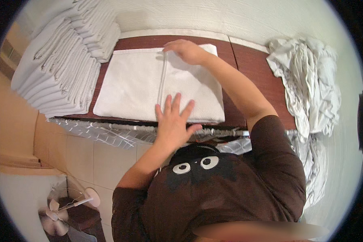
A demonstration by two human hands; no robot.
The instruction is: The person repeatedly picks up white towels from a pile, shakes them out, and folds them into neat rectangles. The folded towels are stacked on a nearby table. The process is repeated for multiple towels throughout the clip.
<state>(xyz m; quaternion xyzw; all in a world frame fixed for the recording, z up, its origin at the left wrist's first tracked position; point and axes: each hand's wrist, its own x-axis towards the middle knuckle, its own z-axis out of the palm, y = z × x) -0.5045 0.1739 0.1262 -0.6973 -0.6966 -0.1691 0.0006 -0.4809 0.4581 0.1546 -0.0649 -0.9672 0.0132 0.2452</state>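
A white folded cloth [130, 81], perhaps a towel, lies on the dark red-brown wooden tabletop [260, 81] before me. A hemmed edge runs from back to front near its middle. My left hand [173, 122] is palm down over the near edge, fingers spread on the right part of the cloth. At the far edge, my right hand [186, 52] reaches across with bent fingers by the top of the hem. Its fingertips touch or nearly touch the cloth; whether they pinch it is hidden.
Tall stacks of folded white cloths [63, 69] stand at the left. A heap of crumpled white cloth [305, 81] hangs over the table's right end. A patterned curtain [109, 134] hangs along the front edge. Behind is a pale wall [193, 18]; a fan [56, 214] stands lower left.
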